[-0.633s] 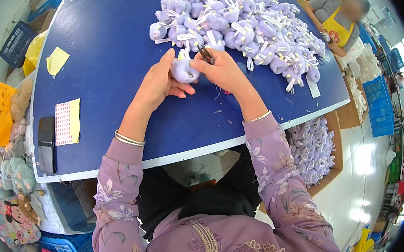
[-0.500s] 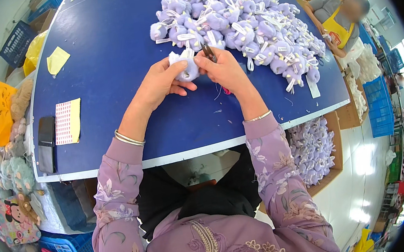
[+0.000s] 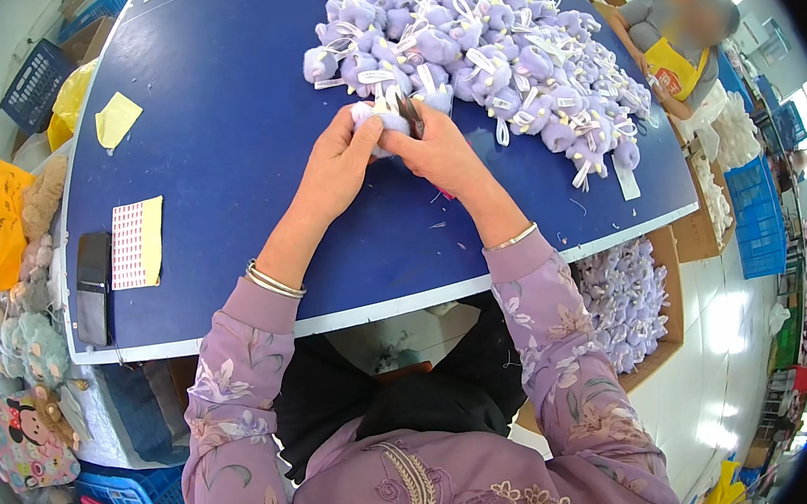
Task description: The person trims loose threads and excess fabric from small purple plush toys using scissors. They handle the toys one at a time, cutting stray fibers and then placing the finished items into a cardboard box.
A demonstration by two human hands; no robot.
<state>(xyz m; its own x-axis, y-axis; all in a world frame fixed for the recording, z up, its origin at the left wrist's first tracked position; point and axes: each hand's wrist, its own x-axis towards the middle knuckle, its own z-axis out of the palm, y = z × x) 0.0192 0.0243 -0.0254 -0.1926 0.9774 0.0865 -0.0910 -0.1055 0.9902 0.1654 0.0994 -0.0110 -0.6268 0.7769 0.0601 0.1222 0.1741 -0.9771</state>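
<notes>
Over the blue table (image 3: 235, 111), both my hands meet at a small lilac plush toy (image 3: 365, 116). The closed fingers of my left hand (image 3: 344, 159) grip it from the left side. My right hand (image 3: 439, 152) is closed around dark thread snips (image 3: 411, 116), whose blades stick up past its fingers, and its fingertips press against the toy's right side. A bit of pink shows beneath the right hand, too small to name. Just beyond my hands begins a large heap of similar plush toys (image 3: 527, 66) with white loops and labels.
A phone (image 3: 94, 290), a sticker sheet (image 3: 131, 247) and a yellow paper (image 3: 116, 120) lie on the left. Below the table's right edge stands a carton (image 3: 672, 305) filled with lilac toys. Another person (image 3: 688, 26) sits at the far right. Blue crates (image 3: 757, 214) stand beyond.
My hands have come closer together, and the toy has tilted and is more covered by fingers. The snips have shifted slightly left and down, against the toy.
</notes>
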